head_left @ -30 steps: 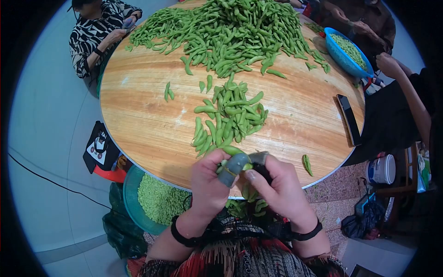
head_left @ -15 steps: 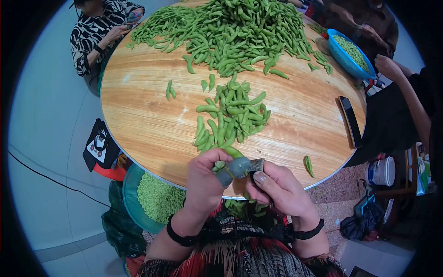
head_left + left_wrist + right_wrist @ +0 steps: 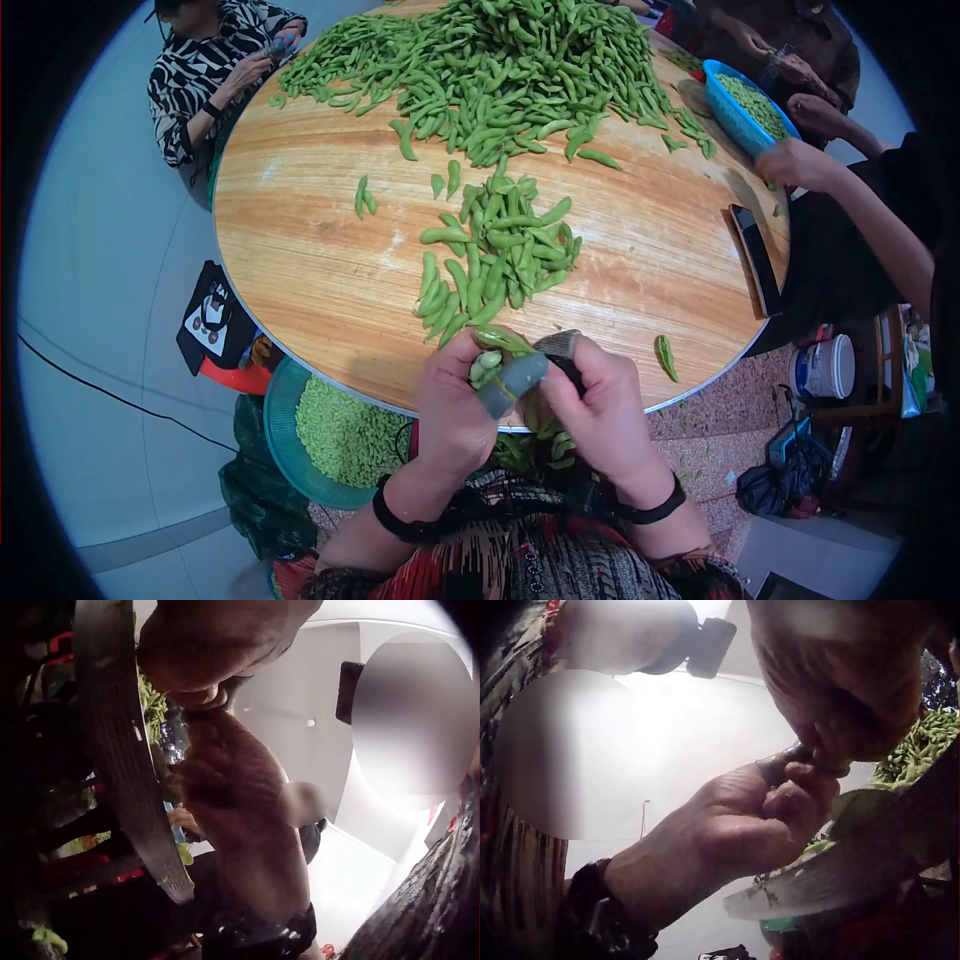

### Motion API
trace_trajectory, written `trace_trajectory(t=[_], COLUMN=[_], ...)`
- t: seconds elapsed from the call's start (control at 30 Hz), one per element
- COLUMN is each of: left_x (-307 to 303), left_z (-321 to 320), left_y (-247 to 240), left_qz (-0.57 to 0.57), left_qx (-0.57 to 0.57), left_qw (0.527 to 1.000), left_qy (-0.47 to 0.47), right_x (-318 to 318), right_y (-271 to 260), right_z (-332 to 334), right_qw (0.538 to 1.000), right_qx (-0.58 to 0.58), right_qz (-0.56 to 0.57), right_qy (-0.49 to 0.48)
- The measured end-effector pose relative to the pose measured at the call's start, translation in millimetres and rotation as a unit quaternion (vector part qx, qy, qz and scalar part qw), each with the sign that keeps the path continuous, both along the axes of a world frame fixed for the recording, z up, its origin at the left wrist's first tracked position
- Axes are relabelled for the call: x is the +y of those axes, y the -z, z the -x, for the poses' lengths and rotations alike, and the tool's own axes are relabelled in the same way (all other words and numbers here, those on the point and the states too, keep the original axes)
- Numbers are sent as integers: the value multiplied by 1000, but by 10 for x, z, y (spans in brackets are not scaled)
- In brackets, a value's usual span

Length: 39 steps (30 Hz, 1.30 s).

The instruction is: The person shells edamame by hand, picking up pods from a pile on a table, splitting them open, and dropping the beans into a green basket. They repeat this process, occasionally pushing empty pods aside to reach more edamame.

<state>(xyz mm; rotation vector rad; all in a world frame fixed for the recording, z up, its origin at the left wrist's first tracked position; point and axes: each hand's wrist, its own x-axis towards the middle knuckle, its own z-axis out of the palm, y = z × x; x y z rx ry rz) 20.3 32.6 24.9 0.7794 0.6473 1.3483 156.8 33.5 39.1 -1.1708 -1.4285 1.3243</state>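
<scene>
In the head view, my left hand (image 3: 455, 415) pinches a green soybean pod (image 3: 503, 340) near the table's front edge. Pale shelled beans (image 3: 485, 368) sit in the curl of its fingers. A grey-blue sleeve (image 3: 515, 385) covers the left thumb, which points at the right hand. My right hand (image 3: 608, 415) meets it, fingers curled at the pod's right end, with a dark ribbed cover (image 3: 560, 345) on a finger. Both hands touch in the right wrist view, where the left hand (image 3: 735, 817) shows side-on and the pod is mostly hidden.
A small heap of pods (image 3: 510, 240) lies ahead on the round wooden table (image 3: 320, 230), a large pile (image 3: 530, 70) behind. Shelled beans fill a green basin (image 3: 285, 435) at lower left and a blue basin (image 3: 735, 120). A phone (image 3: 755, 260) lies right. Other people sit around.
My left thumb has swung down and right, baring the beans in the left hand. The neighbour's hand at right has moved left over the table edge beside the blue basin.
</scene>
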Motion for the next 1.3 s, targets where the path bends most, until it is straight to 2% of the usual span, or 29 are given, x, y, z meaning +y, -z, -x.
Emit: trace_trajectory(t=[0.03, 0.07, 0.1, 0.13, 0.17, 0.2, 0.23, 0.27, 0.3, 0.4, 0.43, 0.5, 0.53, 0.57, 0.6, 0.63, 0.67, 0.7, 0.73, 0.8, 0.83, 0.87, 0.9, 0.93, 1.0, 1.07, 1.13, 1.2, 1.3], left_x=[-13, -16, -8, 0, 5, 11, 20, 29, 38, 38, 19, -49, -107, -162, -231, -301, -349, -400, -456, -519, -563, -619, -620, -602, -541, -451, -392, -273, -108], left_z=[-14, -18, -14, -2, 14, 30, 46, 61, 69, 115, 159, 306, 450, 615, 817, 1029, 1178, 1360, 1753, 2030, 2115, 2180, 2177, 2158, 2015, 1805, 1567, 1219, 751], left_y=[28, 53, 73, 90, 95, 75, 38, 15, 23, 27, -5, -97, -160, -180, -146, -101, -62, -8, 161, 322, 407, 487, 471, 436, 295, 135, 21, -68, -64], left_qz=[30, 59, 59, 34, 9, 9, 38, 68, 68, 84, 83, 82, 102, 121, 83, 44, 56, 68, 59, 131, 132, 66, -5, -7, 19, -27, -16, -14, -15], left_qx=[-24, -48, -48, -33, -18, -18, -27, -35, -36, -79, -45, -13, 16, 44, 56, 67, 88, 110, 167, 429, 429, 630, 793, 793, 671, 640, 459, 439, 407], left_qw=[999, 996, 996, 999, 1000, 1000, 999, 997, 997, 993, 995, 996, 995, 992, 994, 993, 982, 965, 971, 883, 883, 758, 587, 587, 676, 696, 855, 879, 905], left_qy=[-21, -42, -42, -28, -13, -15, -9, -2, -2, -4, 9, 20, 5, -10, -46, -82, -154, -226, -159, -137, -137, -156, -166, -166, -305, -324, -240, -187, -123], right_x=[-1, -3, 1, 4, 19, 9, -4, -16, -17, -45, -50, -42, -16, 32, 82, 141, 163, 174, 186, 256, 290, 324, 366, 403, 446, 422, 415, 425, 486], right_y=[29, 11, -21, -46, -59, -58, -55, -52, -48, -105, -117, -151, -211, -297, -347, -338, -345, -349, -350, -277, -234, -190, -147, -123, -105, -153, -186, -202, -201], right_z=[21, 20, 16, 15, 2, 33, 88, 142, 181, 195, 180, 88, -13, -149, -232, -251, -187, -54, 62, 206, 269, 306, 319, 321, 306, 266, 203, 125, 80], right_qw=[963, 963, 995, 995, 966, 966, 997, 982, 953, 961, 961, 990, 990, 987, 962, 930, 929, 911, 871, 855, 825, 793, 777, 777, 751, 748, 744, 776, 767], right_qx=[-169, -170, -57, 58, 172, 171, 30, -113, -196, -193, -194, -115, -116, -136, -154, -252, -254, -356, -450, -476, -507, -535, -551, -551, -582, -588, -591, -546, -564], right_qz=[-205, -205, -63, 81, 190, 190, 36, -120, -201, -173, -174, -47, -47, -35, -19, -94, -94, -143, -189, -203, -248, -292, -303, -303, -307, -296, -287, -295, -287], right_qy=[50, 50, 42, 31, 36, 34, 63, 91, 112, 94, 94, 63, 61, -82, -223, -252, -252, -152, -51, -39, -29, -19, -32, -30, -44, -85, -123, -112, -102])
